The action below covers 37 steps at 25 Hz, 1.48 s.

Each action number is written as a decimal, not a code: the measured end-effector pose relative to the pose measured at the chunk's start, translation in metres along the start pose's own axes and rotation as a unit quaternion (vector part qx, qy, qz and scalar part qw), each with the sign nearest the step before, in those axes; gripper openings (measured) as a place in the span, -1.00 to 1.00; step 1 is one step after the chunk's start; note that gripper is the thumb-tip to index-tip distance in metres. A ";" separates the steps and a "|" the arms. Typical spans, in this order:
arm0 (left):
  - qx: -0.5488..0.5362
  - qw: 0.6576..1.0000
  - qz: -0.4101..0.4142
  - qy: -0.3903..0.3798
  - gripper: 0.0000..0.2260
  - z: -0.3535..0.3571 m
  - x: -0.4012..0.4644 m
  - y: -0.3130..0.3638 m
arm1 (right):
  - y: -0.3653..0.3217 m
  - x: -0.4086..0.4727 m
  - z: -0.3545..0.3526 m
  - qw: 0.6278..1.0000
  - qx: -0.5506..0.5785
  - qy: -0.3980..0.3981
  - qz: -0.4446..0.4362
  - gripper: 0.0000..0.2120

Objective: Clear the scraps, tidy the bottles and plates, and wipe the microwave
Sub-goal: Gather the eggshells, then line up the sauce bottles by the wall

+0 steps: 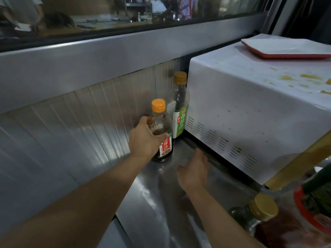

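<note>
Orange-capped bottle (162, 133) gripped by left hand (143, 140); right hand (194, 171) open, empty. Risk: knocking taller bottle (180, 108) against microwave (250, 104).

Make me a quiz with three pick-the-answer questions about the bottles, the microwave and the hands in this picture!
1. Where does the tall green-labelled sauce bottle stand?
A. On top of the microwave
B. Against the left side of the white microwave
C. In the right hand

2. What colour is the cap of the small red-labelled dark sauce bottle?
A. Orange
B. Blue
C. White

3. What is the left hand doing?
A. Resting flat on the steel counter
B. Gripping the small bottle
C. Holding the flat white plate with a red rim

Answers:
1 B: it stands on the counter right beside the microwave's side wall.
2 A: its cap is bright orange.
3 B: its fingers wrap round the bottle, while the right hand is open and holds nothing.
</note>
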State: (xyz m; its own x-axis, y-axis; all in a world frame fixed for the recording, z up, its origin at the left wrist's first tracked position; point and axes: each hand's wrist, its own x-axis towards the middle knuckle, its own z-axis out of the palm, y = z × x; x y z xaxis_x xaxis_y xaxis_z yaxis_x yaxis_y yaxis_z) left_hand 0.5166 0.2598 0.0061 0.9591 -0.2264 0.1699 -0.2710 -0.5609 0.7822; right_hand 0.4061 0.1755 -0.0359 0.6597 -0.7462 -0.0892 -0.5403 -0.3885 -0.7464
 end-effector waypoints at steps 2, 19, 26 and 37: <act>-0.007 1.000 -0.003 0.002 -0.43 0.001 0.002 0.000 | 0.003 0.000 0.002 1.000 0.007 -0.007 0.001 -0.25; 0.250 0.955 0.043 -0.154 -0.40 -0.046 -0.015 -0.043 | -0.039 0.016 0.059 0.999 0.050 -0.017 0.006 -0.32; 0.250 0.952 0.067 -0.162 -0.45 -0.045 -0.018 -0.051 | -0.039 0.037 0.070 0.998 0.056 0.012 -0.020 -0.32; 0.258 0.953 0.062 -0.148 -0.48 -0.059 -0.029 -0.044 | -0.044 0.033 0.058 0.999 0.029 -0.033 -0.014 -0.28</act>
State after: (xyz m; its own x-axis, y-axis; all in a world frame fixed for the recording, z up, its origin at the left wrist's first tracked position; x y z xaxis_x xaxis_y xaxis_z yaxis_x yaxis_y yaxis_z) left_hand 0.5059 0.3384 0.0021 0.8730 -0.4877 0.0056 -0.4575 -0.8148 0.3562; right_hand 0.4823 0.1992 -0.0446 0.7087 -0.6970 -0.1095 -0.4913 -0.3761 -0.7856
